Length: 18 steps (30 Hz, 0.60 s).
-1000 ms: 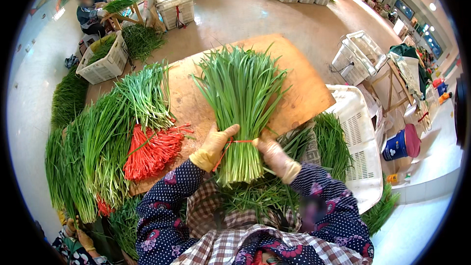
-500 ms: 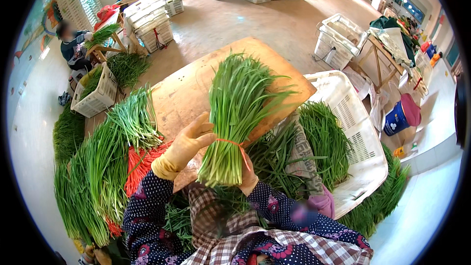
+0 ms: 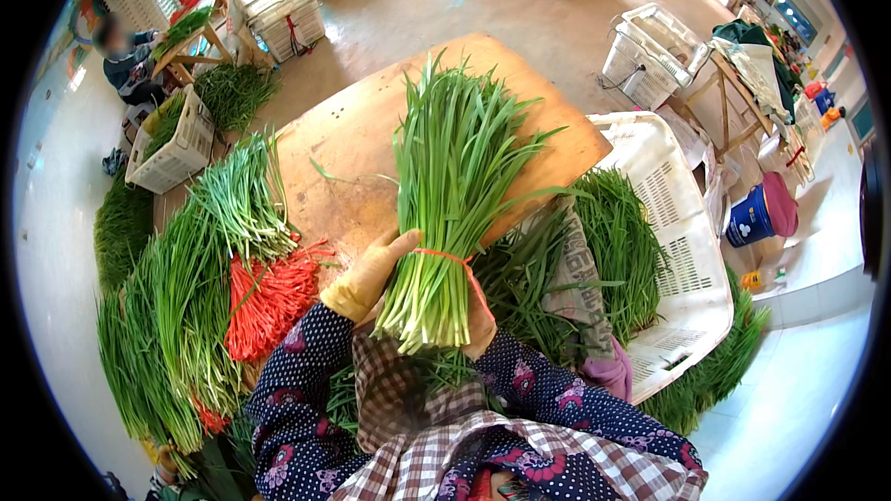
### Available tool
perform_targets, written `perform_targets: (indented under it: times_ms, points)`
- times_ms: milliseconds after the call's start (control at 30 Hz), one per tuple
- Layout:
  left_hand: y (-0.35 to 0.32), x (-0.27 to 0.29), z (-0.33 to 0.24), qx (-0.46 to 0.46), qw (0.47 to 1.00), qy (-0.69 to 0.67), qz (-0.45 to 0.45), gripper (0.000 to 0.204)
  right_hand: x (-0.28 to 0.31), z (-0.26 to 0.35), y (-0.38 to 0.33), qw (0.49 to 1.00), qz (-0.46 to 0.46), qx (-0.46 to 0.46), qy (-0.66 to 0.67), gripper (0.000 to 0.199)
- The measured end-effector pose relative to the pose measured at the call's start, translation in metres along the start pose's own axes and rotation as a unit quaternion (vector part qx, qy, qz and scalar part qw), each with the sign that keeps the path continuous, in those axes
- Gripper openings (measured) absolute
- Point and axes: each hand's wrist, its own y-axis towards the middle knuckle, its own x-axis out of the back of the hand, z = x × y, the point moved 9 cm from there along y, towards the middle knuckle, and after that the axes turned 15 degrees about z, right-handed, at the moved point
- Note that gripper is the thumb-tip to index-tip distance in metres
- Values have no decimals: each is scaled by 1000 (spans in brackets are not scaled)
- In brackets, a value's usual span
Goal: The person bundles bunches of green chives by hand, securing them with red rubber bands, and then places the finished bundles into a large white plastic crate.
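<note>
A thick bundle of green garlic chives (image 3: 464,162) stands leafy end up and away from me over the wooden board. Round its lower stems runs a red tie (image 3: 444,253). My left hand (image 3: 365,276), in a pale yellow glove, closes on the bundle's left side by the tie; its fingers are partly hidden behind the stems. At the lower right, my right hand (image 3: 480,327) grips the stems from behind, with most of its fingers out of sight. To the left, a heap of red ties (image 3: 269,306) lies at the edge of the wooden board (image 3: 343,134).
More chives (image 3: 176,315) are piled along the left. On the right, a white plastic crate (image 3: 691,288) holds loose chives and a grey printed sack (image 3: 577,283). A blue bucket (image 3: 750,216) stands beyond it. Far left, another person (image 3: 130,60) sits at a small table.
My left hand has gone from spread fingers beside the bundle to closing on it near the tie. The view has tilted down. A loose leaf now shows on the board.
</note>
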Motion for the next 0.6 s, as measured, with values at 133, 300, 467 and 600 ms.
perform_targets:
  times_ms: [133,300,467,600]
  points:
    - [12,-5,-2,-21,999,-38,17,48,6,8,-1,997,37,10,-62,55]
    - [12,5,23,12,988,-152,34,53,-34,11,3,987,20,-105,-123,56]
    - [8,-2,25,5,982,-181,50,55,-31,41,-6,912,-27,-216,-347,62]
    - [9,-2,24,-13,989,-143,45,54,-18,51,-11,878,-46,-239,-411,60]
